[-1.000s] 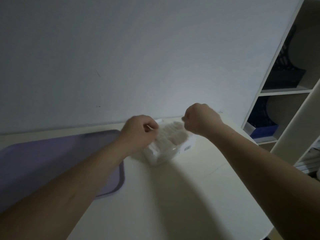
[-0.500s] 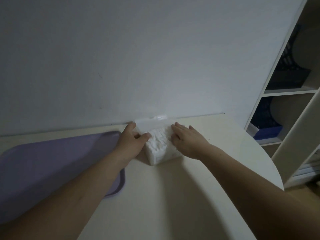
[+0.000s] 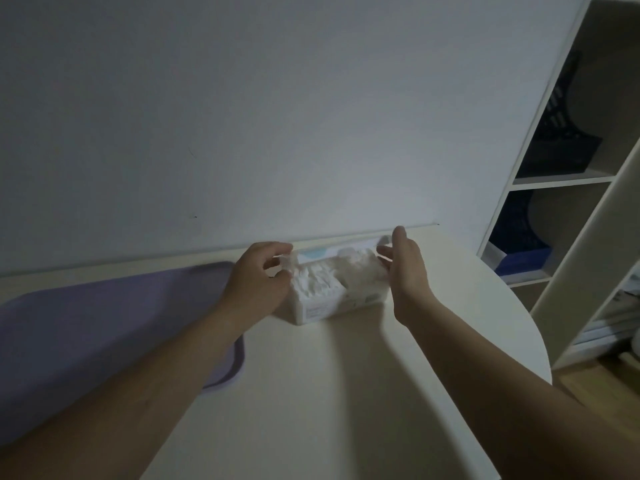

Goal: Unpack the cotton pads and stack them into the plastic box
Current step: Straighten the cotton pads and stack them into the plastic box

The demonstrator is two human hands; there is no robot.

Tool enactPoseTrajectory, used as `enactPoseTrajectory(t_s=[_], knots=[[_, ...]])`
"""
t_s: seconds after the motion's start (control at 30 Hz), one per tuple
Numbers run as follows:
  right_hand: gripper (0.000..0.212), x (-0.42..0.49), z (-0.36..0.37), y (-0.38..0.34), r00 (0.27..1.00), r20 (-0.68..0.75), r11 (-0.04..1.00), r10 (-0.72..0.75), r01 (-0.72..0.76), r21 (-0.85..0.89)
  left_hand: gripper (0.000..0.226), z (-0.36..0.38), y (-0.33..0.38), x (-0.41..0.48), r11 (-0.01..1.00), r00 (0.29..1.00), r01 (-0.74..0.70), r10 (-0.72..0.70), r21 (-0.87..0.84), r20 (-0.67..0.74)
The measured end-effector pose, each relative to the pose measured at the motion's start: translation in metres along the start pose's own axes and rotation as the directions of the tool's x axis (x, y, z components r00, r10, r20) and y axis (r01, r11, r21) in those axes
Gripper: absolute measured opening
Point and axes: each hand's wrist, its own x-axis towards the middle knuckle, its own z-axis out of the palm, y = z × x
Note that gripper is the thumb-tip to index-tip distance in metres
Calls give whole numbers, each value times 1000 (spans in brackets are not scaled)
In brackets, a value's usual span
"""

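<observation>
Cotton pads (image 3: 325, 277) fill plastic box (image 3: 311, 311).

A plain pale wall (image 3: 277, 109) fills most of the frame, dimly lit, with the brightest patch near its lower centre. Below it runs a cream table (image 3: 329, 393) with a rounded right edge. A lilac mat (image 3: 104, 323) lies on the table at the left of the frame. At the right edge stands a white shelving unit (image 3: 561, 181); its upper and middle compartments hold dark slatted baskets (image 3: 561, 147). A strip of wooden floor (image 3: 602, 386) shows at the lower right.
</observation>
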Motion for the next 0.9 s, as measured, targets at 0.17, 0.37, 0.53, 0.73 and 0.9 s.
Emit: enactPoseTrajectory(t_s=[0.17, 0.37, 0.53, 0.73, 0.9], knots=[[25, -9, 3, 4, 999, 17, 993, -52, 53, -101, 45, -7, 4, -19, 996, 980, -24, 8, 81, 199], [37, -23, 0, 25, 993, -8, 972, -115, 110, -208, 66, -11, -10, -29, 963, 940, -95, 3, 253, 342], [52, -35, 2, 30, 981, 50, 950, -187, 194, -245, 66, -9, -1, -29, 789, 911, -337, 136, 514, 389], [58, -30, -6, 32, 897, 363, 729, -253, 423, -538, 53, -10, 8, -22, 760, 939, -304, 135, 575, 317], [16, -22, -8, 32, 811, 388, 524, -439, 581, -623, 55, -6, 4, -18, 720, 934, -326, 146, 612, 326]])
